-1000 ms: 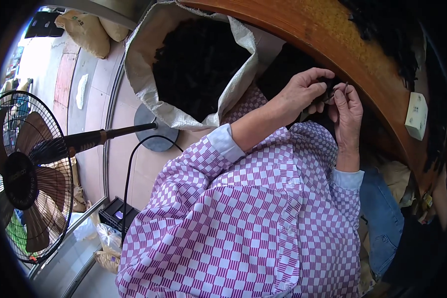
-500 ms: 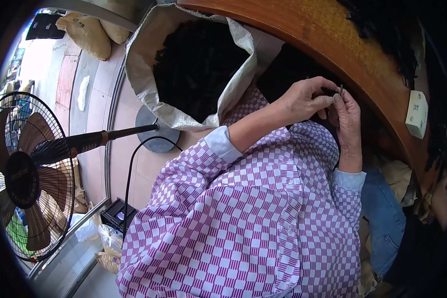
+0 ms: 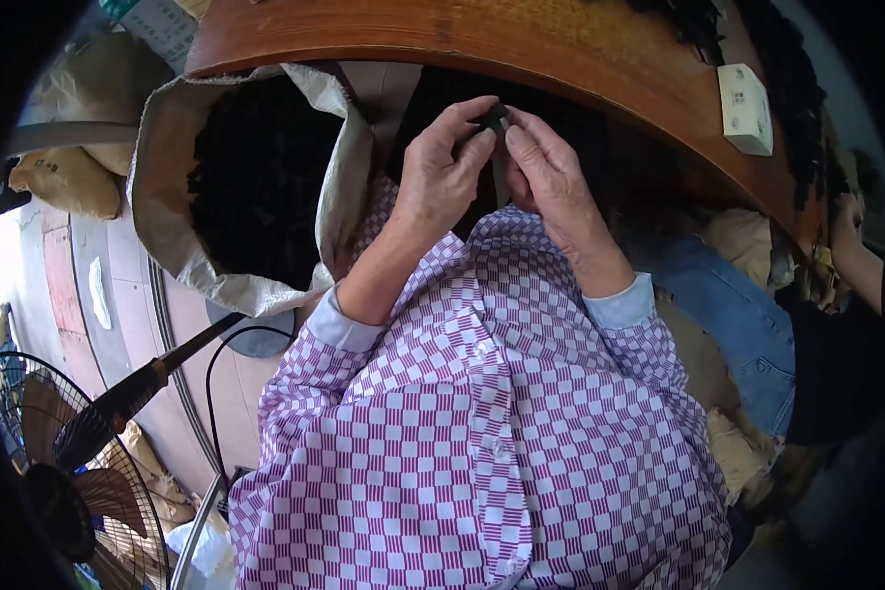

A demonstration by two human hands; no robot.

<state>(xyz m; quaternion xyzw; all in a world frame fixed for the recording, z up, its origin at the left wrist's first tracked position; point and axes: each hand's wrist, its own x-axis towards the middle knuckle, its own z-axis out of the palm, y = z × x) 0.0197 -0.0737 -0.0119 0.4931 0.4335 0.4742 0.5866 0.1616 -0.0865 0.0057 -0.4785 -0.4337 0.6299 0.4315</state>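
In the head view, shows the left hand [image 3: 442,172] pinching a small dark piece [image 3: 494,119] between thumb and fingers, with the right hand [image 3: 553,169] clamped on its other side. Holds it above the lap, before the curved edge of the table [image 3: 442,34], probably for steadiness and a clear look. Cannot make out its full shape behind the fingers. Shows, just left of the left hand, a white woven sack [image 3: 337,192] holding dark scraps [image 3: 265,182], likely set mouth-up for easy reach. Shows a dark heap [image 3: 696,29] on the table and a pale box [image 3: 745,110] near its edge, perhaps to lie handy. Bears small marks on the box, and printing on a pale green packet [image 3: 162,28] at upper left; offers no clearly readable brand.
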